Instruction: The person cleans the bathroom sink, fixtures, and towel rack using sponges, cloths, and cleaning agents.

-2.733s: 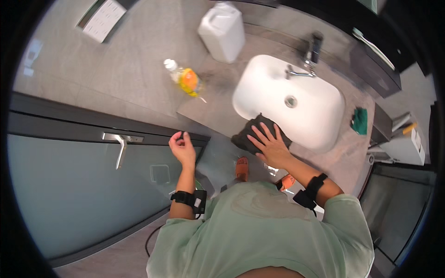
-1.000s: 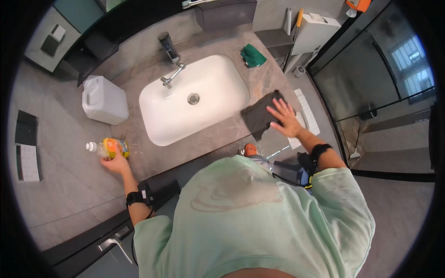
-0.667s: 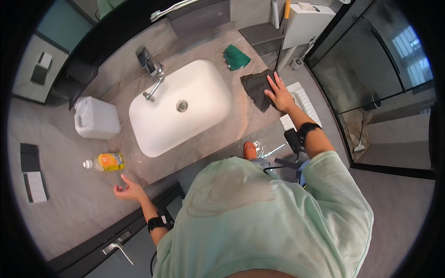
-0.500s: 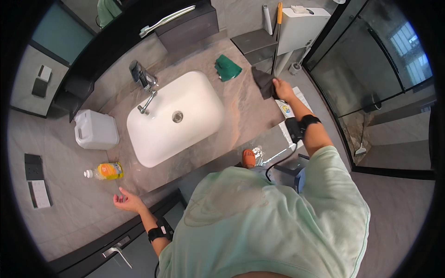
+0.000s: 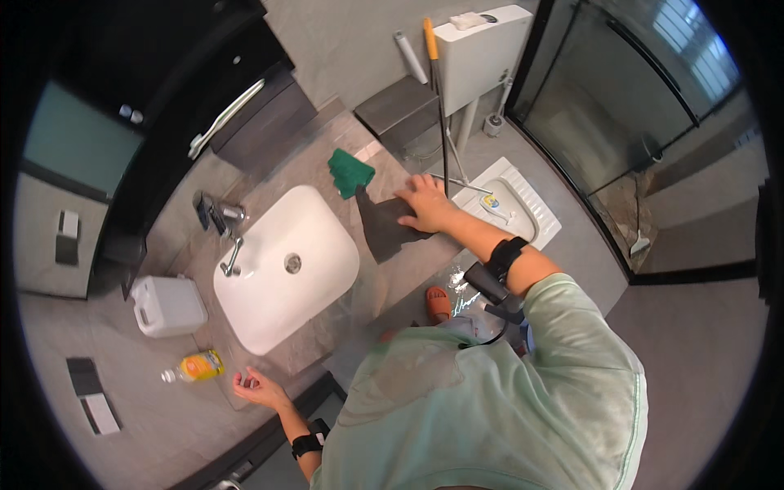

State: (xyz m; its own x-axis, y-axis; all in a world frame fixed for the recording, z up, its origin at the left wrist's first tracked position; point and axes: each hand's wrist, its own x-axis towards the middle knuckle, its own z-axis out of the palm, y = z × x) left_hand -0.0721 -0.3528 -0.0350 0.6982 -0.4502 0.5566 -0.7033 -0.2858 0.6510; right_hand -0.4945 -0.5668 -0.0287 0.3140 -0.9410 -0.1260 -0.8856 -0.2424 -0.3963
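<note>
A dark grey cloth lies spread over the right part of the stone counter, at the basin's side. On its right edge my right hand rests palm down, open, with the fingers spread. Just beyond the cloth's far corner sits a crumpled green cloth. My left hand hovers by the counter's front left edge, its fingers loosely bent and apart, nothing visible in them. Closest to it lies a bottle of yellow liquid on its side. The white basin is between the two hands.
A chrome tap stands behind the basin, and a white jug at its left. Right of the counter are an orange-handled pole, a white cistern and a squat toilet. A glass shower door closes the far right.
My right hand has moved from the counter's right edge onto its top and opened from its grip. The grey cloth has shifted inward and now lies more spread out. The view has turned.
</note>
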